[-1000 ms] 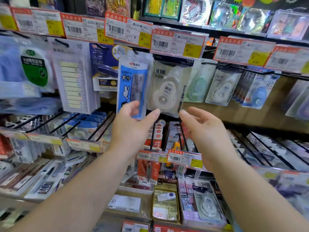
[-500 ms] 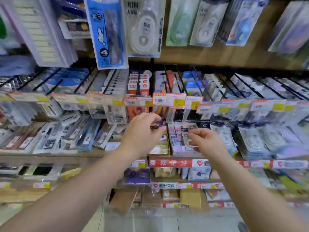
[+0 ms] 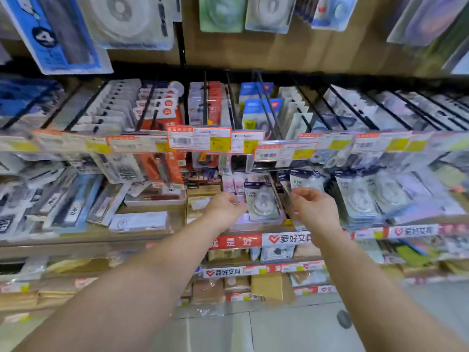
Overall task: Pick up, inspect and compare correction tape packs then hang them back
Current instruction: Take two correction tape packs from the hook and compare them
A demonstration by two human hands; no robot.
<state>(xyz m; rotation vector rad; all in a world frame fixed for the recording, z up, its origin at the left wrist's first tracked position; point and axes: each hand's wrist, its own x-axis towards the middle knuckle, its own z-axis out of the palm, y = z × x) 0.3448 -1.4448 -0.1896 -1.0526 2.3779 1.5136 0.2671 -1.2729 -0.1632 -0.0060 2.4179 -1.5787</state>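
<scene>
On the lower shelf of a stationery display, both hands reach into a row of clear blister packs of correction tape. The left hand (image 3: 224, 208) has its fingers loosely curled, their tips at the left edge of a clear pack with a dark header strip and a white dispenser (image 3: 261, 199) that lies tilted on the shelf; whether it actually pinches that edge is too blurred to tell. The right hand (image 3: 311, 208) curls its fingers and thumb around the lower part of a second clear pack with a pale card and dark top (image 3: 305, 180), held upright just above the shelf, beside the first pack.

To the right lie more similar correction tape packs (image 3: 360, 196). Above them runs a rail of orange-and-white price tags with yellow patches (image 3: 199, 139), their figures unreadable. Left of the hands, slim packs printed "INK" (image 3: 73, 212) lean in a tray. The red-and-white shelf-edge strip (image 3: 279, 238) below carries Chinese characters beside a heart logo, readable as "爱好文具".
</scene>
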